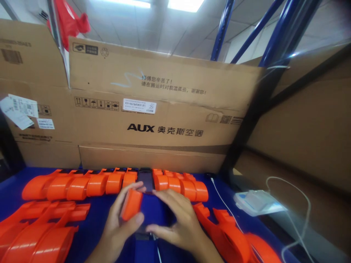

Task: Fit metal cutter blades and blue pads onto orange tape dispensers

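My left hand [119,224] is closed round a small orange plastic part [131,204], thumb in front and fingers behind it. My right hand [177,219] lies beside it with fingers stretched forward and partly curled over a dark object on the blue table [104,215]; what is under the palm is hidden. Just beyond the fingertips a black phone [146,180] stands in the middle of a row of orange plastic parts [82,184].
More orange parts are piled at the lower left [35,237] and lower right [227,233]. A large AUX cardboard box [164,120] walls off the back. A white charger with a cable [256,201] lies at the right, beside blue rack posts [276,44].
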Demonstrator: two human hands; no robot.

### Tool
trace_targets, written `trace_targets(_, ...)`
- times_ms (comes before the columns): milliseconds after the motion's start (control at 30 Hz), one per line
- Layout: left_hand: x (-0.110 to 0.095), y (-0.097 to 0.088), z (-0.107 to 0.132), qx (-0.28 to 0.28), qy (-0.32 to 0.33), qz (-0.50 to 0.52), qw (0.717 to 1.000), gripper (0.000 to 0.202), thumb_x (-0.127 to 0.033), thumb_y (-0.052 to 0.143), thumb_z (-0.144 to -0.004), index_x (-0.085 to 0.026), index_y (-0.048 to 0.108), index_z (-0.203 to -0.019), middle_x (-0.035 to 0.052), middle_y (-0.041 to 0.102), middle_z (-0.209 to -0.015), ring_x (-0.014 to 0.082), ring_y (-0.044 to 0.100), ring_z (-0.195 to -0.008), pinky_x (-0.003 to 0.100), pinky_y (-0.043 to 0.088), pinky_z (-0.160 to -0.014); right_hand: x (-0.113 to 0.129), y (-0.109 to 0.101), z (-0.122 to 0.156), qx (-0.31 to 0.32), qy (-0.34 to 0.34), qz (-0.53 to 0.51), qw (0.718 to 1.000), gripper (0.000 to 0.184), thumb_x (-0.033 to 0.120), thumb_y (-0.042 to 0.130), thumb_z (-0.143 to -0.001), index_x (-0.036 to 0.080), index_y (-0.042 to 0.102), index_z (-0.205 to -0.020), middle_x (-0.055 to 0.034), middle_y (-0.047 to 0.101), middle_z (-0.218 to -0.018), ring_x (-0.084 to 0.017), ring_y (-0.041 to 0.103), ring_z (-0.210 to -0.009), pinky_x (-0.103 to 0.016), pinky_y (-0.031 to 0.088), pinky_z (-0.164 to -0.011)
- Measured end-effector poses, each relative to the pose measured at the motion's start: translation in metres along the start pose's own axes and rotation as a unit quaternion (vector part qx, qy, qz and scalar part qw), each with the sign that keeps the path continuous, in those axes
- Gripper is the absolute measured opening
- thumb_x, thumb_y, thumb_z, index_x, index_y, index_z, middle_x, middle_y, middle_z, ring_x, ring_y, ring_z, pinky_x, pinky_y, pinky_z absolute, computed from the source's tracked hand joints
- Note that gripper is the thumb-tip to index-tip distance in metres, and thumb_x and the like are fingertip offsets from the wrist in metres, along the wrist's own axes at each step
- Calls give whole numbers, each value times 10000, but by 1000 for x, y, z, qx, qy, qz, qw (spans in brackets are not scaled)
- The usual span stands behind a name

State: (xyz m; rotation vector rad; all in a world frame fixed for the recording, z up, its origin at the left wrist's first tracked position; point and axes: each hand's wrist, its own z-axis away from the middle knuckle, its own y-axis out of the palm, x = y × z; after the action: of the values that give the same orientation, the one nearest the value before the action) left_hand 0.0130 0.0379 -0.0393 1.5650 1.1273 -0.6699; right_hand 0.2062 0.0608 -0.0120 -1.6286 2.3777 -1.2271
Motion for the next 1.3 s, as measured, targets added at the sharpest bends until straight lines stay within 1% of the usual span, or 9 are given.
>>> trace_targets(133, -2, 2, -4, -11, 8, -42, 999, 361, -264, 818, -745, -255, 692, -1084, 86, 732, -1246, 345, 596, -1246, 431, 374, -1117, -3, 3, 2, -7, -33, 52, 998, 708, 504, 856, -698, 265, 626, -1324, -120, 727, -1152, -316, 684, -1023, -472, 545, -917)
trace_targets(300, 1, -4, -5, -13, 20, -73, 997, 326, -280, 832, -728, -261, 676, -1014, 90, 692, -1328, 337, 592, -1266, 451, 360, -1129, -3, 7, 3, -22, -62, 67, 996, 674, 468, 841, -740, 264, 592, -1333, -118, 704, -1167, -298, 667, -1033, -470, 549, -903)
trace_targets(467, 9, -14, -5, 5, 32, -92, 995, 341, -297, 814, -733, -262, 645, -1027, 105, 678, -1345, 337, 603, -1256, 493, 391, -1107, -5, 10, 3, -39, -105, 78, 991, 666, 460, 835, -752, 213, 584, -1317, -120, 703, -1122, -278, 670, -995, -441, 563, -867)
trace_targets(733, 13, -14, -8, -10, 40, -93, 995, 303, -285, 807, -744, -263, 644, -999, 91, 687, -1335, 319, 606, -1261, 463, 417, -1097, -3, 13, 3, -43, -98, 90, 990, 662, 468, 842, -738, 194, 587, -1285, -125, 709, -1130, -287, 673, -1017, -444, 549, -911)
trace_targets(867, 13, -13, -8, -14, 36, -80, 996, 334, -289, 806, -747, -262, 648, -1040, 90, 707, -1308, 312, 607, -1264, 458, 410, -1116, -3, 13, 2, -42, -100, 99, 989, 654, 467, 830, -754, 185, 591, -1293, -129, 711, -1131, -286, 677, -1013, -436, 556, -899)
trace_targets(967, 14, -13, -6, 3, 30, -66, 997, 406, -288, 798, -766, -269, 637, -1138, 85, 704, -1317, 309, 577, -1299, 457, 378, -1147, -2, 12, 2, -45, -101, 103, 989, 679, 454, 831, -756, 179, 577, -1323, -138, 710, -1155, -293, 677, -1029, -445, 552, -913)
trace_targets(1067, 14, -13, -3, 42, 34, -9, 998, 600, -317, 793, -775, -301, 561, -1329, 75, 647, -1404, 307, 522, -1354, 434, 365, -1164, -4, 12, 3, -67, -91, 92, 989, 710, 462, 830, -751, 175, 565, -1343, -151, 706, -1179, -316, 674, -1053, -464, 541, -930)
trace_targets(1167, 14, -10, -2, 88, 46, 51, 994, 715, -336, 795, -774, -340, 497, -1423, 57, 565, -1492, 316, 496, -1374, 398, 422, -1130, -6, 12, 4, -111, -46, 48, 992, 633, 482, 789, -780, 177, 598, -1300, -146, 720, -1151, -322, 686, -1031, -461, 549, -918)
trace_targets(1300, 15, -7, -3, 144, 37, -10, 989, 707, -241, 800, -778, -330, 516, -1419, 63, 541, -1512, 317, 478, -1387, 371, 456, -1105, -5, 16, 5, -148, 62, -59, 985, 395, 466, 556, -950, 179, 638, -1209, -107, 752, -998, -266, 717, -873, -378, 587, -781)
